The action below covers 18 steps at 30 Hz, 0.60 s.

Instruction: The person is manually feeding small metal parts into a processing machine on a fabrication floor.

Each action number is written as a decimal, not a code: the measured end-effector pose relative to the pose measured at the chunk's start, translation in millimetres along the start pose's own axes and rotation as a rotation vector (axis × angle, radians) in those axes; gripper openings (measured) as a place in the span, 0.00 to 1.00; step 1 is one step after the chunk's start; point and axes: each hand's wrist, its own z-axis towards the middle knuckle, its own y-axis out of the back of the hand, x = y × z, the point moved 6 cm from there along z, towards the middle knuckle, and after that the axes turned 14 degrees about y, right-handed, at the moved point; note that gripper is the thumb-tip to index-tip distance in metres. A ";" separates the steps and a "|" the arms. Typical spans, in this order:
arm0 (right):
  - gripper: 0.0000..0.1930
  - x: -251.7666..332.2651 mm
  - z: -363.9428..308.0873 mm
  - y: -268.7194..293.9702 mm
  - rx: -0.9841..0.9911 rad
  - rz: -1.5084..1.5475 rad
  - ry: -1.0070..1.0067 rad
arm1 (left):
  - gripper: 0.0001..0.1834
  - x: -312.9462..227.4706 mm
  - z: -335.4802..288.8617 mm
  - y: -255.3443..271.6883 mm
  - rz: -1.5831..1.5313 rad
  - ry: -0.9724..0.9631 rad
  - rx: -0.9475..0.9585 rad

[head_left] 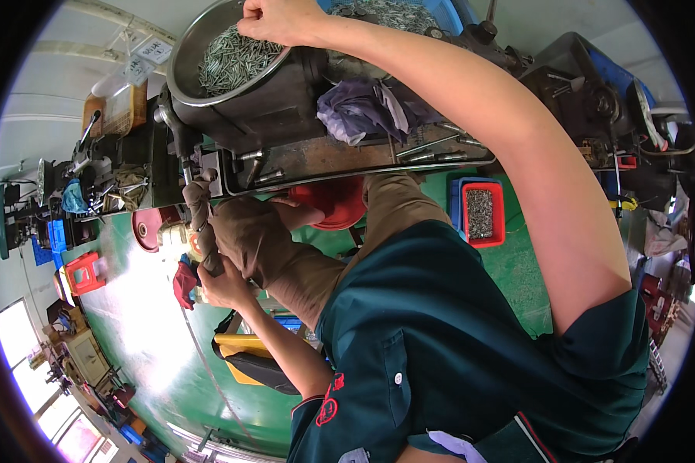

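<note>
My right arm reaches across to the far side, and my right hand hangs at the rim of a round steel bowl. Its thumb and fingers are pinched together; what they hold, if anything, is too small to see. Inside the bowl lies a heap of small metal pins. Lower on the left, my left hand is closed round the near end of a lever handle wrapped in brown material. The handle runs up to a metal joint on the machine, beside the bowl.
A purple rag lies on the machine above a metal tray with several tools. Behind my right arm sits a blue crate of metal parts. A red bin of small parts stands on the green floor, right of my legs.
</note>
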 end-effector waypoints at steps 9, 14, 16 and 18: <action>0.10 -1.2 -0.1 0.5 -0.001 0.000 0.012 | 0.16 0.9 0.8 -2.0 0.014 0.006 -0.001; 0.11 -0.5 -0.6 0.4 -0.017 0.017 -0.005 | 0.16 1.1 0.8 -1.2 0.008 -0.004 -0.004; 0.11 -0.6 -0.8 0.0 -0.020 0.018 -0.002 | 0.16 1.0 0.6 -0.6 0.004 -0.011 -0.016; 0.11 -0.7 -0.9 1.7 -0.023 0.016 0.001 | 0.16 -0.1 0.9 -1.3 0.010 -0.017 -0.011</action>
